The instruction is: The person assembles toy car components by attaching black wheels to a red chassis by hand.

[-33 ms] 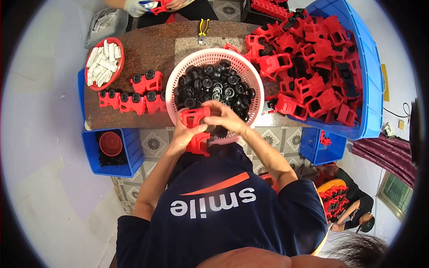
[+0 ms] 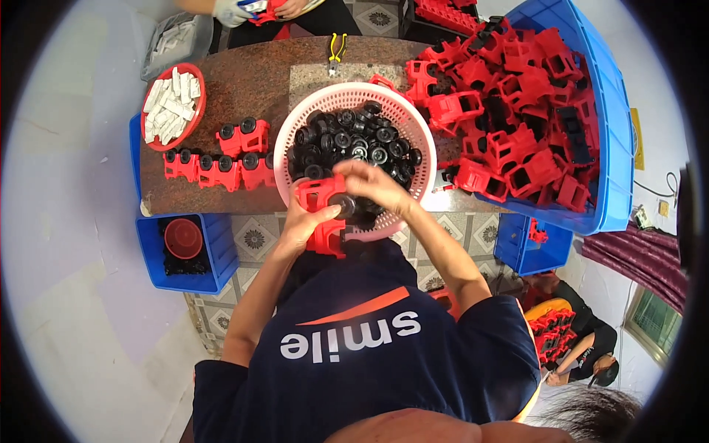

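Observation:
Just in front of my body, my left hand (image 2: 300,224) grips a red plastic toy car body (image 2: 326,242), its thumb lying across the side. By that thumb a black wheel (image 2: 343,203) sits against the car body. My right hand (image 2: 378,188) is just to the right, over the near part of a pink perforated basket (image 2: 281,159). Its fingers stretch leftward, a little blurred, and seem to hold nothing. Loose black toy wheels (image 2: 343,138) fill the basket.
Red car bodies with black wheels (image 2: 218,171) line the table's left. A red bowl (image 2: 201,92) holds white pieces. Yellow-handled pliers (image 2: 337,48) lie at the back. A big blue crate (image 2: 614,133) of red bodies stands right. Another person's gloved hand (image 2: 230,12) shows beyond the table.
My right hand has drawn off the toy car body and its fingers have straightened, uncovering the black wheel. My left hand keeps its grip in nearly the same place.

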### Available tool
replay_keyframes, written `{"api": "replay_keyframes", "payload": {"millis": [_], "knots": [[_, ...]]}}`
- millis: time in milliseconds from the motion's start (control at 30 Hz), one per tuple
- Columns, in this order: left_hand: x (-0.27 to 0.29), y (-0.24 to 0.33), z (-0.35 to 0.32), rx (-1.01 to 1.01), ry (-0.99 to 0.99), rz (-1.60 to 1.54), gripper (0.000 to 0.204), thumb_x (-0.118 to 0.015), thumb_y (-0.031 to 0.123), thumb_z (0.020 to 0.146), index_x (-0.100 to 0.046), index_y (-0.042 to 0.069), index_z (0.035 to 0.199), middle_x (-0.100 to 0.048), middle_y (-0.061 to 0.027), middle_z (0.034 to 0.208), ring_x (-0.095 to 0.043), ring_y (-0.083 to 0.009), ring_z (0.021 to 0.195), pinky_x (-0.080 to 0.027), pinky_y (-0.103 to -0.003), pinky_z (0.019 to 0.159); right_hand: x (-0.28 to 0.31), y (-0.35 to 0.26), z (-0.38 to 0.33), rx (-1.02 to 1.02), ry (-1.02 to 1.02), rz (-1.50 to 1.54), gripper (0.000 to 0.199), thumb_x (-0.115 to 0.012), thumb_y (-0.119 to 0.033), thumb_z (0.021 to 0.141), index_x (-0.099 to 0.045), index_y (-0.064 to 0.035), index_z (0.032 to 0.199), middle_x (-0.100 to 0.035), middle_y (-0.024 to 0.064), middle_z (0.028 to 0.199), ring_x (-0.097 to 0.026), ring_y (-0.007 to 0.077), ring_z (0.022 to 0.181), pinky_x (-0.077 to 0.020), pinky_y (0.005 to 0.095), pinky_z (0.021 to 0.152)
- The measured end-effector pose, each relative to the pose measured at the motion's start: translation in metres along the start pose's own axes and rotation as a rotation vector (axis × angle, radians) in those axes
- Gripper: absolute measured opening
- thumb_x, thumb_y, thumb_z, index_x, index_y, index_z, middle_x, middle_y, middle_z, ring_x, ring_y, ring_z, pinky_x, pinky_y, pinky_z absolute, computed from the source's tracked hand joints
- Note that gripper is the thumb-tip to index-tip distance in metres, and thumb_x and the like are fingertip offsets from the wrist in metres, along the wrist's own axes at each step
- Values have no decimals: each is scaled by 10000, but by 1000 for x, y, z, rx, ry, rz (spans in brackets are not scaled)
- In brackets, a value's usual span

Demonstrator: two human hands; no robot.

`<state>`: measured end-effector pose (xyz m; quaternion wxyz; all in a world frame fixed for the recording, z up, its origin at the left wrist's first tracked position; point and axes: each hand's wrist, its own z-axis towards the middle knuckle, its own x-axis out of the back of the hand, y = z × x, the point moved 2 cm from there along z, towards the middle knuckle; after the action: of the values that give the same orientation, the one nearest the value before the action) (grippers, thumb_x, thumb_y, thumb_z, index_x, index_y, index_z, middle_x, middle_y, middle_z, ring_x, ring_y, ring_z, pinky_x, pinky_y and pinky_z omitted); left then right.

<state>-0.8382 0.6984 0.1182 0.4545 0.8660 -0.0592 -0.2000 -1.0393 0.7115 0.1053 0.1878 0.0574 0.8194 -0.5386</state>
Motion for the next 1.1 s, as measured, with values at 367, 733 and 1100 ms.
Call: {"api": "replay_keyframes", "payload": {"millis": [367, 733, 1100], "knots": [[-11, 31, 7, -98, 263, -274, 453, -713, 13, 811, -523, 10, 1222, -639, -87, 1104, -638, -191, 993, -535, -340, 879, 94, 47, 154, -24, 1421, 144, 523, -734, -149, 851, -410, 47, 1212, -647, 141, 780, -645, 190, 541, -461, 278, 382], [2, 45, 30, -154, 269, -285, 435, -739, 9, 799, -534, 7, 1182, -643, -97, 1086, -647, -195, 979, -562, -370, 855, 94, 65, 158, 62, 1457, -651, 422, -794, -259, 742, -512, -80, 999, -517, 153, 1052, -599, 382, 918, -495, 499, 756], [20, 40, 62, -138, 289, -322, 760, -824, 39, 729, -295, 47, 1274, -527, -139, 1193, -608, -232, 1051, -556, -412, 887, 15, -8, 23, 235, 471, 187, 114, -732, -87, 858, -669, -38, 939, -658, 6, 800, -597, 89, 666, -499, 221, 619]]}}
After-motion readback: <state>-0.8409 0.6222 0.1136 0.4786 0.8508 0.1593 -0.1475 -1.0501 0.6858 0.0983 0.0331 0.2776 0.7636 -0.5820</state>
